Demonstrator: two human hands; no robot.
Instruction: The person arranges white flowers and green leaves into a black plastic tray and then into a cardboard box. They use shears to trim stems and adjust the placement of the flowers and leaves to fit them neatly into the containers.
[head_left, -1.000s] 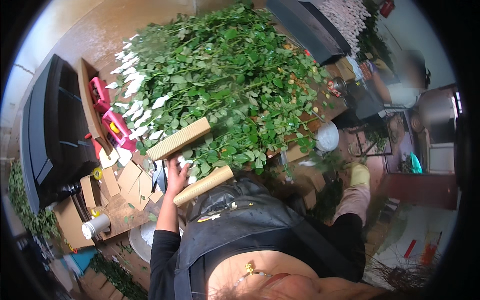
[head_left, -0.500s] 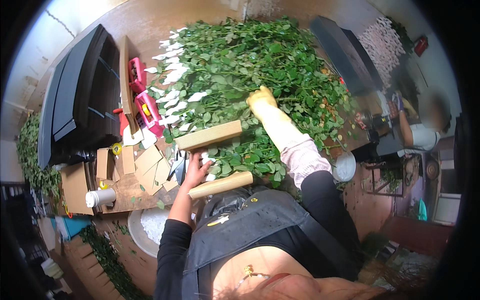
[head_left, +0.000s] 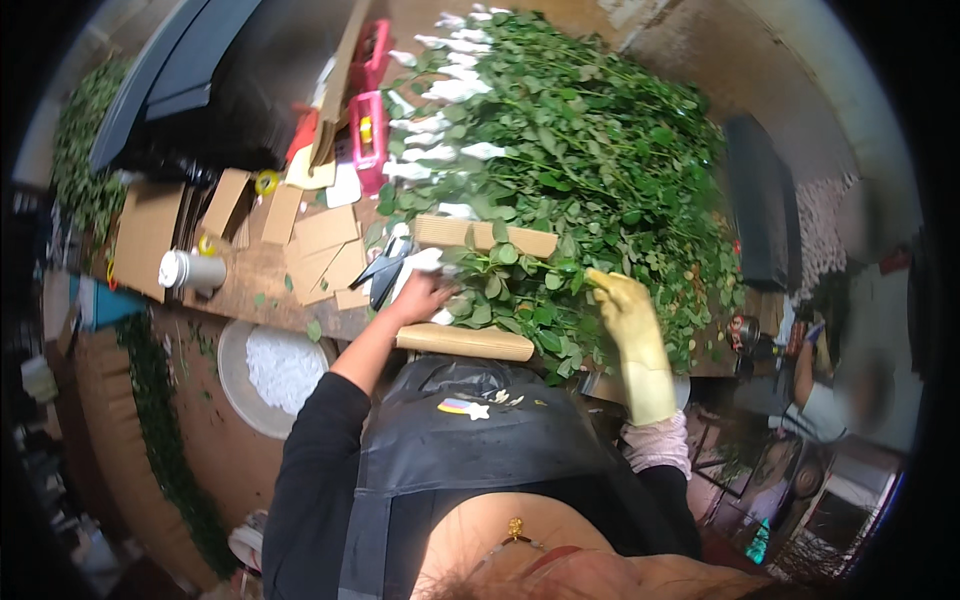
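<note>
Leafy rose stems with white-sleeved heads [head_left: 480, 152] lie in a thick green layer across the table. In front of me, a smaller bunch of roses [head_left: 505, 300] lies between two strips of corrugated cardboard, a far one [head_left: 484, 235] and a near one [head_left: 465, 342]. My bare left hand [head_left: 422, 297] is at the sleeved heads of this bunch, fingers curled in; what they hold is partly hidden. My right hand [head_left: 624, 302], in a long yellow glove, is at the stem side with its fingers pinched together on a rose stem.
Scissors [head_left: 380, 275] and cut cardboard pieces [head_left: 325, 255] lie left of the bunch. Pink baskets [head_left: 368, 140], a white cup [head_left: 192, 270] and dark stacked boxes [head_left: 180, 90] stand farther left. A tub of white sleeves [head_left: 232, 365] sits below the table edge. A co-worker [head_left: 825, 400] is at right.
My right hand has drawn back from the far stems toward me and the near bunch. My left hand stays by the sleeved heads. The view has turned and shifted.
</note>
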